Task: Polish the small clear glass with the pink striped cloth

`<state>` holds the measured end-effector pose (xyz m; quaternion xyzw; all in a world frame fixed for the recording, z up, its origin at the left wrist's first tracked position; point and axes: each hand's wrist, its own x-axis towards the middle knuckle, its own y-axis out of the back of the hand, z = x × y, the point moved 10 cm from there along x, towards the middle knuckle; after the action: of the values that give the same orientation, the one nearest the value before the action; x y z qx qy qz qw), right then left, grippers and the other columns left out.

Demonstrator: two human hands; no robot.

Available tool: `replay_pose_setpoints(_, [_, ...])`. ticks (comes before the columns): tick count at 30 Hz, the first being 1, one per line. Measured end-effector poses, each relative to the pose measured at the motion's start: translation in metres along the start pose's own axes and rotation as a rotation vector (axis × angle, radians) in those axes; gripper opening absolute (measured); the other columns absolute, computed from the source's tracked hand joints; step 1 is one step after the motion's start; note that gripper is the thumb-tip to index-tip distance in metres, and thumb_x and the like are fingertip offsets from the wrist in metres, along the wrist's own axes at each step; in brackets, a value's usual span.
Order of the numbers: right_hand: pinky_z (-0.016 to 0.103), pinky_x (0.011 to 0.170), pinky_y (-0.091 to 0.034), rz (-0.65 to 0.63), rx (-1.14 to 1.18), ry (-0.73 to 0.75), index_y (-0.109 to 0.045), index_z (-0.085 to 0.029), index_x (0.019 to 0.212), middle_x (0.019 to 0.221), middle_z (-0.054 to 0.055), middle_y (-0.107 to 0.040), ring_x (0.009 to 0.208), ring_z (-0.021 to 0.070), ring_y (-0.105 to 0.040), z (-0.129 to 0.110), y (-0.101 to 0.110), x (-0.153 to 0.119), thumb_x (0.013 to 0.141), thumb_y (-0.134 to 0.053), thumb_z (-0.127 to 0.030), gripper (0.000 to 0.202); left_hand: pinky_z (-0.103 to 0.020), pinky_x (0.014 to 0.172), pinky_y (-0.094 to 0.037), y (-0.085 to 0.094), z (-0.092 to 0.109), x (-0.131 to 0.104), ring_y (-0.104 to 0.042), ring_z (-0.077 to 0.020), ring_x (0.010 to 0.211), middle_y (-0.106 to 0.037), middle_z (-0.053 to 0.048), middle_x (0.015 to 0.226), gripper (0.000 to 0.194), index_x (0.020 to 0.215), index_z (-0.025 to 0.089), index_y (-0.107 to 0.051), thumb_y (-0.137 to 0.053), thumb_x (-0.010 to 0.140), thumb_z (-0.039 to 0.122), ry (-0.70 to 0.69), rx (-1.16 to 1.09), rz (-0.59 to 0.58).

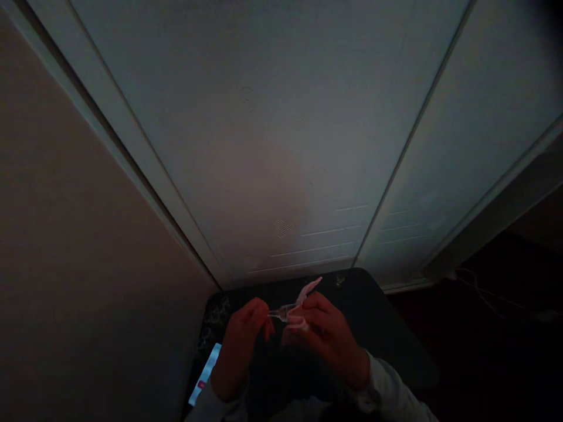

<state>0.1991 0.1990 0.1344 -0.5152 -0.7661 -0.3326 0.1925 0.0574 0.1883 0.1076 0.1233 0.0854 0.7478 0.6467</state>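
A small clear piece that looks like a plastic fork [281,313] lies between my two hands above a dark tabletop. Its left end is pinched by the fingertips of my left hand [246,328]. My right hand [325,328] is closed on a thin, pinkish-white sheet [309,288], like a tissue or soft wrapper. The sheet folds around the clear piece's right end, with one corner sticking up past my fingers. Dim light and the fingers hide both ends of the clear piece.
Left of my left forearm, a lit phone-like screen [205,375] lies on the dark table [378,328]. Pale panels [264,146] with raised patterns stand right behind the table. A plain wall [79,246] rises at left. A white cable [479,287] trails at right.
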Motion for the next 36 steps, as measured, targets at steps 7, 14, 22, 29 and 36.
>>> replay_pose_setpoints(7, [0.032, 0.068, -0.048, 0.02, -0.036, 0.023, -0.069, -0.022, 0.09, 0.079, 0.006, -0.062, 0.077, 0.0184, -0.057, 0.002, 0.013, 0.0, 0.087, -0.052, -0.025, 0.018, -0.028, 0.058, -0.042, -0.02, -0.012, 0.006, -0.05, -0.0145, 0.047, -0.049, 0.001, 0.042, 0.055, 0.049, 0.02, -0.049, -0.031, 0.086, 0.057, 0.106, -0.096, -0.059])
replay_pose_setpoints(14, [0.028, 0.067, -0.046, 0.118, 0.232, -0.353, -0.066, -0.02, 0.076, 0.078, 0.002, -0.06, 0.074, 0.0165, -0.056, 0.051, 0.025, -0.006, 0.08, -0.059, -0.027, 0.011, -0.027, 0.065, -0.047, -0.017, -0.007, 0.004, -0.06, -0.0151, 0.065, -0.067, -0.001, 0.074, 0.039, 0.106, 0.018, -0.056, -0.064, 0.073, 0.037, 0.053, -0.262, 0.033])
replay_pose_setpoints(22, [0.024, 0.058, -0.042, 0.101, 0.382, -0.526, -0.065, -0.018, 0.07, 0.071, 0.0, -0.054, 0.064, 0.0136, -0.051, 0.069, 0.021, -0.008, 0.076, -0.061, -0.031, 0.015, -0.028, 0.07, -0.048, -0.009, -0.004, 0.002, -0.063, -0.0178, 0.072, -0.067, -0.001, 0.072, 0.032, 0.102, 0.018, -0.066, -0.065, 0.072, 0.026, 0.077, -0.067, 0.059])
replay_pose_setpoints(29, [0.021, 0.052, -0.04, 0.077, 0.575, -0.57, -0.063, -0.017, 0.068, 0.069, -0.002, -0.047, 0.06, 0.0114, -0.047, 0.074, 0.002, -0.01, 0.074, -0.064, -0.039, 0.022, -0.028, 0.074, -0.048, 0.002, 0.014, 0.003, -0.063, -0.018, 0.072, -0.069, 0.001, 0.07, 0.031, 0.098, 0.023, -0.069, -0.069, 0.067, 0.019, -0.092, 0.133, 0.037])
replay_pose_setpoints(36, [0.022, 0.054, -0.04, 0.075, 0.463, -0.506, -0.064, -0.018, 0.068, 0.068, -0.001, -0.049, 0.062, 0.0123, -0.047, 0.066, -0.003, -0.001, 0.076, -0.062, -0.04, 0.023, -0.03, 0.073, -0.049, 0.018, 0.017, 0.008, -0.062, -0.0191, 0.068, -0.069, 0.0, 0.069, 0.026, 0.092, 0.024, -0.071, -0.071, 0.065, 0.022, -0.148, 0.262, 0.094])
